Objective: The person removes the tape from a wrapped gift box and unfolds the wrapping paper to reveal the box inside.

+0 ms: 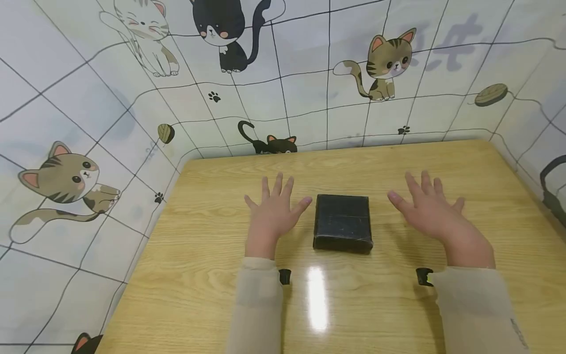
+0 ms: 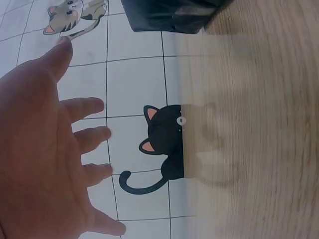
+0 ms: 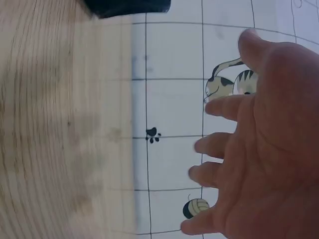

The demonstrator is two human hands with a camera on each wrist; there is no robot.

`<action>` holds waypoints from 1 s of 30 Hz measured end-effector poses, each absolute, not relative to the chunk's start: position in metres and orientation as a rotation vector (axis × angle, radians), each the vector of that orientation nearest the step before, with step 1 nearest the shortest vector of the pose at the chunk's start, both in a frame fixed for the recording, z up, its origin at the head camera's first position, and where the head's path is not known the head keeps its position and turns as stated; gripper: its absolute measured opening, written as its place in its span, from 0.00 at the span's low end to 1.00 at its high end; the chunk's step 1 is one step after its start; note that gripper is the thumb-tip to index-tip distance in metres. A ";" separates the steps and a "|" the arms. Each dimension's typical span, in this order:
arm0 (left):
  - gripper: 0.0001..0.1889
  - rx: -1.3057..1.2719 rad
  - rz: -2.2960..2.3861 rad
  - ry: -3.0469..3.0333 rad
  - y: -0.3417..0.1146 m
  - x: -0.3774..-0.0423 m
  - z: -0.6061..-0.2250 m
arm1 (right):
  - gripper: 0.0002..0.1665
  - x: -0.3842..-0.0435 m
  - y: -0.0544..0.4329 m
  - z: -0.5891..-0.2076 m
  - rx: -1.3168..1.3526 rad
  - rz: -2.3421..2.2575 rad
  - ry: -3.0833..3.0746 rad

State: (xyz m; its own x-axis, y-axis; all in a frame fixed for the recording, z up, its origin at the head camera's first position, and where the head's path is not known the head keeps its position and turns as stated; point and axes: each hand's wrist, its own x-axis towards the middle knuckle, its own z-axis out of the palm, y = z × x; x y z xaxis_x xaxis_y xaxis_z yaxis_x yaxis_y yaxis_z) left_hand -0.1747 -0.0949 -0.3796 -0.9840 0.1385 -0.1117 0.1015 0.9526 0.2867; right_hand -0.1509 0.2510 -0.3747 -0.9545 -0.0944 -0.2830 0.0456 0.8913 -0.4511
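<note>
A black box [image 1: 342, 221] with scuffed edges lies on the wooden table [image 1: 212, 231], between the two hands. To its left is my left hand [image 1: 274, 211], palm down with fingers spread, the thumb near the box but apart from it. My right hand [image 1: 431, 211] hovers on the other side, fingers also spread, farther from the box. Neither hand holds anything. In the left wrist view the box [image 2: 174, 15] shows at the top, beyond the spread left hand [image 2: 45, 149]. The right wrist view shows the box's dark corner [image 3: 127, 6] at the top left and the right hand [image 3: 279, 139].
White grid-patterned sheeting with cartoon cats [image 1: 389, 64] stands behind the table and along its left and right sides. Each sleeve has a small black wrist device, one by the left sleeve [image 1: 256, 305] and one by the right sleeve [image 1: 477, 309]. Light glares on the tabletop in front of the box.
</note>
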 end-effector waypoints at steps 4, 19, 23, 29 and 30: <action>0.44 0.212 0.421 2.924 -0.085 -0.170 -0.379 | 0.63 -0.147 0.237 -0.375 -0.096 -0.650 2.708; 0.41 0.361 0.404 2.810 -0.052 -0.157 -0.390 | 0.61 -0.139 0.193 -0.386 -0.243 -0.613 2.663; 0.42 0.366 0.414 2.811 -0.050 -0.156 -0.394 | 0.63 -0.139 0.192 -0.388 -0.259 -0.639 2.642; 0.42 0.358 0.411 2.800 -0.047 -0.156 -0.393 | 0.63 -0.140 0.193 -0.391 -0.279 -0.737 2.577; 0.42 0.359 0.410 2.798 -0.046 -0.156 -0.393 | 0.63 -0.140 0.193 -0.392 -0.282 -0.747 2.569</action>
